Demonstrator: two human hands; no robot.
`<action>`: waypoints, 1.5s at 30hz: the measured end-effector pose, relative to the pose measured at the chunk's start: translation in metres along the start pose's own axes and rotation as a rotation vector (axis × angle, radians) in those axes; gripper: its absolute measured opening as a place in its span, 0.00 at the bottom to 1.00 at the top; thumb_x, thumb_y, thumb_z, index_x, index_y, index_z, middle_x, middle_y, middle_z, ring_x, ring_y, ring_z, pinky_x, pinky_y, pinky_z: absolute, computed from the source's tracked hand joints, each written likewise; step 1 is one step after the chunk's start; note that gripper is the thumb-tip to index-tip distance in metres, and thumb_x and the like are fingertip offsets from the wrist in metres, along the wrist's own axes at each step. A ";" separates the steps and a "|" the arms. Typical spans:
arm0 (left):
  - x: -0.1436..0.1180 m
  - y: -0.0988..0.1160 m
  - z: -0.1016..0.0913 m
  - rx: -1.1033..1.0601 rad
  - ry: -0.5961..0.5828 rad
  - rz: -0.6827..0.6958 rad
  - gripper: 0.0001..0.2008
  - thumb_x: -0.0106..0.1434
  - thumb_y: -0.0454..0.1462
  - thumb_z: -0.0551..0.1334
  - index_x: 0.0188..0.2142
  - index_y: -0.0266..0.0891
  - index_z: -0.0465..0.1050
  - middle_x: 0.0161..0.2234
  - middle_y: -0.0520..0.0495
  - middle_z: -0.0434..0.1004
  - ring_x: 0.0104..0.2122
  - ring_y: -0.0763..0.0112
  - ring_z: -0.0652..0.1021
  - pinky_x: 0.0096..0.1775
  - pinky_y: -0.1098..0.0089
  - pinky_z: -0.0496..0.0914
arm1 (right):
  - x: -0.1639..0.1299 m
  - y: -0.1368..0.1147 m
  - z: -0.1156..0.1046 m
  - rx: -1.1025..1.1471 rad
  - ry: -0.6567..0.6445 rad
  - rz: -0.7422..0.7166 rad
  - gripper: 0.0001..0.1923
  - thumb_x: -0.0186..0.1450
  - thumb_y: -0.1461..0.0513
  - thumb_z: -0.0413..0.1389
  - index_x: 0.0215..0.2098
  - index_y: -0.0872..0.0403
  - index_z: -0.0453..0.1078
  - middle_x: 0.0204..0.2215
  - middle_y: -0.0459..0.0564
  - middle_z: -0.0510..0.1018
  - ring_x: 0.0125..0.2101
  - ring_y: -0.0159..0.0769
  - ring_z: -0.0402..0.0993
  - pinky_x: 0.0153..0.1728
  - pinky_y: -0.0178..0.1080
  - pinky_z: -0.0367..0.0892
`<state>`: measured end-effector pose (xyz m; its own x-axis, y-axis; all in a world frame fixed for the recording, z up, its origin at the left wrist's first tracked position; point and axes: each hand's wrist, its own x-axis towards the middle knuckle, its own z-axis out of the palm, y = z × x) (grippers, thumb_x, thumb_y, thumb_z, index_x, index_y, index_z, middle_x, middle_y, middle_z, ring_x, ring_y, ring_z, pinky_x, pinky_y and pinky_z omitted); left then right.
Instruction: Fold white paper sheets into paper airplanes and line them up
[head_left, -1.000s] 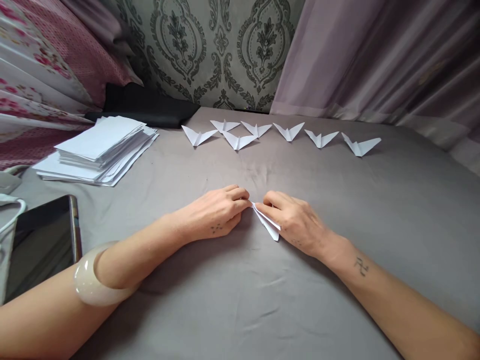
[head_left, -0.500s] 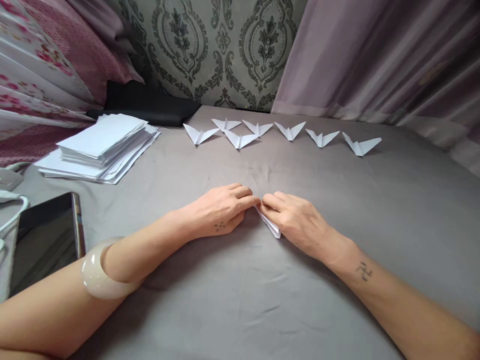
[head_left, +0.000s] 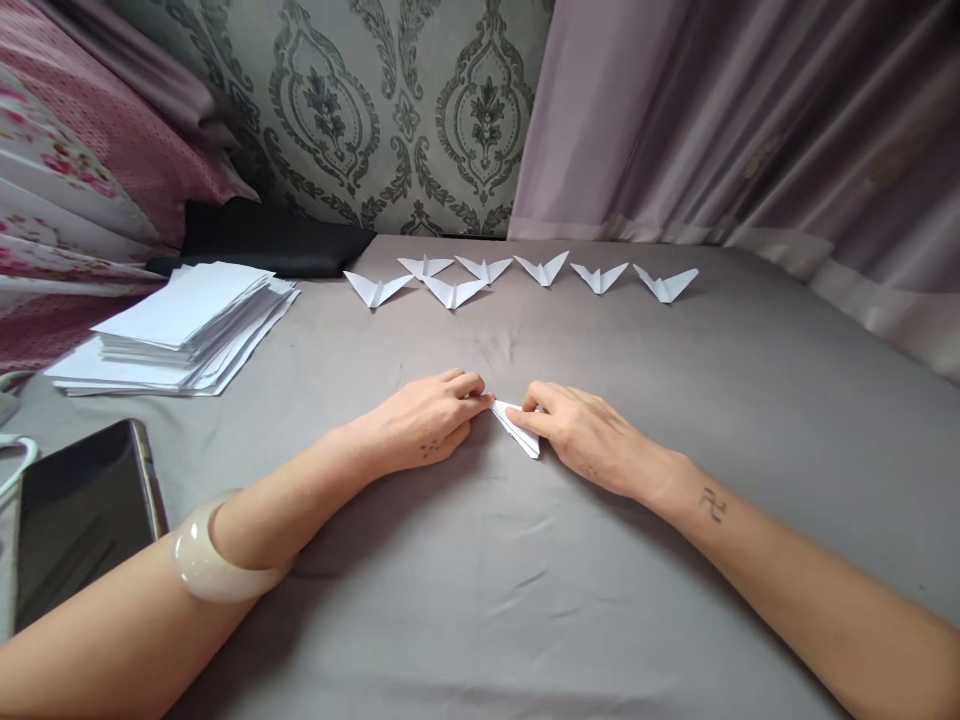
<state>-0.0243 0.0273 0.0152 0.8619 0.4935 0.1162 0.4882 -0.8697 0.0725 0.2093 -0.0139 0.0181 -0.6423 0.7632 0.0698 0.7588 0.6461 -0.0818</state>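
A small folded white paper piece (head_left: 516, 427) lies on the grey sheet (head_left: 675, 400) in the middle. My left hand (head_left: 427, 420) pinches its pointed tip with the fingertips. My right hand (head_left: 585, 435) presses down on its right side with fingers over the fold. Both hands rest on the sheet. A pale bangle (head_left: 214, 555) sits on my left forearm.
Several finished folded paper planes (head_left: 540, 268) stand in a row at the far side. A stack of white paper sheets (head_left: 180, 325) lies at the left, a dark phone (head_left: 82, 515) nearer at the left edge, a black cloth (head_left: 270, 240) behind, curtains at the right.
The view has shifted slightly. My hands have drawn a little apart along the folded paper, which shows more between them than half a second ago.
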 end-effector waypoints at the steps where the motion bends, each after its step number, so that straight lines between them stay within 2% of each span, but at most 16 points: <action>1: 0.000 0.001 0.000 -0.010 0.005 -0.001 0.20 0.64 0.28 0.48 0.52 0.34 0.70 0.44 0.40 0.72 0.40 0.64 0.73 0.40 0.67 0.70 | -0.003 0.000 -0.001 0.004 -0.006 0.009 0.12 0.69 0.66 0.45 0.42 0.50 0.70 0.35 0.47 0.69 0.30 0.32 0.60 0.29 0.35 0.53; 4: 0.001 0.003 0.002 -0.075 0.047 -0.039 0.18 0.65 0.31 0.49 0.49 0.35 0.73 0.43 0.41 0.72 0.39 0.65 0.73 0.39 0.68 0.68 | -0.011 -0.001 -0.001 0.050 -0.008 0.008 0.16 0.68 0.69 0.44 0.43 0.49 0.71 0.38 0.48 0.70 0.32 0.33 0.61 0.31 0.35 0.55; 6: 0.006 0.003 0.006 -0.161 0.089 -0.102 0.16 0.68 0.36 0.50 0.42 0.37 0.76 0.40 0.43 0.73 0.37 0.66 0.73 0.37 0.69 0.67 | -0.016 0.000 -0.001 0.110 0.003 0.002 0.19 0.67 0.71 0.43 0.45 0.49 0.72 0.41 0.49 0.71 0.33 0.32 0.63 0.33 0.36 0.57; 9: 0.016 0.002 0.014 -0.311 0.152 -0.275 0.19 0.68 0.43 0.53 0.27 0.38 0.75 0.33 0.47 0.73 0.30 0.72 0.72 0.32 0.71 0.64 | -0.024 0.001 0.000 0.203 0.019 0.009 0.23 0.65 0.74 0.42 0.46 0.48 0.72 0.44 0.49 0.71 0.35 0.32 0.64 0.34 0.36 0.59; 11: 0.022 -0.001 0.018 -0.420 0.178 -0.385 0.17 0.64 0.45 0.58 0.24 0.38 0.73 0.31 0.49 0.73 0.27 0.74 0.69 0.30 0.72 0.62 | -0.028 0.001 0.001 0.257 0.035 0.032 0.24 0.64 0.74 0.42 0.47 0.48 0.73 0.45 0.50 0.71 0.35 0.32 0.65 0.35 0.36 0.61; 14: 0.024 -0.005 0.018 -0.589 0.158 -0.420 0.12 0.61 0.45 0.62 0.29 0.39 0.75 0.30 0.51 0.71 0.27 0.74 0.68 0.30 0.73 0.62 | -0.033 0.001 0.001 0.295 0.044 0.072 0.24 0.65 0.73 0.43 0.46 0.47 0.74 0.46 0.49 0.70 0.33 0.30 0.65 0.33 0.35 0.61; 17: 0.022 -0.007 0.016 -0.667 0.106 -0.419 0.12 0.61 0.45 0.62 0.33 0.39 0.75 0.31 0.51 0.69 0.27 0.74 0.66 0.30 0.73 0.62 | -0.037 0.002 0.001 0.267 0.049 0.073 0.22 0.66 0.71 0.44 0.46 0.46 0.75 0.45 0.48 0.71 0.33 0.31 0.66 0.33 0.35 0.61; 21: 0.020 -0.007 0.014 -0.695 0.067 -0.417 0.12 0.60 0.45 0.62 0.34 0.38 0.74 0.32 0.51 0.68 0.28 0.74 0.65 0.31 0.72 0.61 | -0.041 0.002 0.001 0.241 0.091 0.090 0.20 0.66 0.70 0.45 0.44 0.47 0.76 0.45 0.48 0.72 0.32 0.30 0.66 0.31 0.35 0.60; 25: 0.018 -0.003 0.012 -0.729 0.084 -0.386 0.11 0.60 0.44 0.63 0.32 0.38 0.72 0.32 0.50 0.70 0.29 0.74 0.65 0.33 0.72 0.61 | -0.043 0.001 0.001 0.295 0.160 0.122 0.17 0.64 0.70 0.47 0.37 0.50 0.77 0.43 0.48 0.75 0.31 0.30 0.68 0.31 0.35 0.60; 28: 0.014 0.004 0.009 -0.814 0.139 -0.380 0.10 0.61 0.43 0.63 0.32 0.38 0.71 0.35 0.49 0.73 0.30 0.74 0.67 0.34 0.71 0.61 | -0.041 -0.003 -0.002 0.425 0.294 0.273 0.13 0.60 0.71 0.50 0.33 0.53 0.75 0.37 0.48 0.77 0.28 0.29 0.68 0.31 0.35 0.61; 31: 0.013 0.014 0.006 -0.882 0.279 -0.345 0.08 0.61 0.41 0.64 0.32 0.38 0.72 0.35 0.47 0.75 0.33 0.71 0.70 0.38 0.69 0.63 | -0.038 -0.007 -0.007 0.704 0.406 0.450 0.08 0.60 0.66 0.54 0.38 0.54 0.72 0.36 0.49 0.78 0.33 0.32 0.72 0.33 0.35 0.65; 34: 0.014 0.025 0.003 -0.912 0.458 -0.280 0.06 0.60 0.38 0.66 0.31 0.38 0.72 0.34 0.46 0.75 0.36 0.68 0.72 0.42 0.66 0.64 | -0.034 -0.013 -0.011 0.968 0.422 0.480 0.19 0.58 0.56 0.61 0.47 0.53 0.70 0.43 0.52 0.77 0.43 0.37 0.72 0.40 0.37 0.67; 36: 0.015 0.031 0.002 -0.959 0.533 -0.243 0.05 0.59 0.36 0.67 0.31 0.38 0.72 0.34 0.47 0.73 0.36 0.68 0.72 0.42 0.67 0.64 | -0.032 -0.017 -0.012 1.085 0.414 0.457 0.23 0.55 0.54 0.63 0.47 0.53 0.70 0.43 0.51 0.77 0.41 0.37 0.72 0.40 0.38 0.67; 41: 0.016 0.046 0.001 -1.218 0.569 -0.276 0.07 0.56 0.35 0.69 0.28 0.38 0.72 0.32 0.49 0.72 0.33 0.72 0.71 0.37 0.70 0.65 | -0.030 -0.022 -0.015 1.195 0.468 0.469 0.12 0.58 0.54 0.60 0.36 0.53 0.76 0.28 0.44 0.76 0.27 0.30 0.67 0.29 0.35 0.62; 45: 0.016 0.049 0.002 -1.457 0.540 -0.356 0.10 0.55 0.34 0.70 0.37 0.41 0.74 0.30 0.52 0.73 0.32 0.74 0.71 0.37 0.72 0.65 | -0.031 -0.022 -0.020 1.160 0.503 0.486 0.12 0.58 0.54 0.61 0.33 0.53 0.77 0.26 0.43 0.75 0.26 0.29 0.66 0.28 0.34 0.62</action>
<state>0.0135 -0.0080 0.0187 0.4349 0.8811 0.1859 -0.1706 -0.1221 0.9777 0.2150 -0.0521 0.0378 -0.0390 0.9912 0.1266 0.2086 0.1320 -0.9690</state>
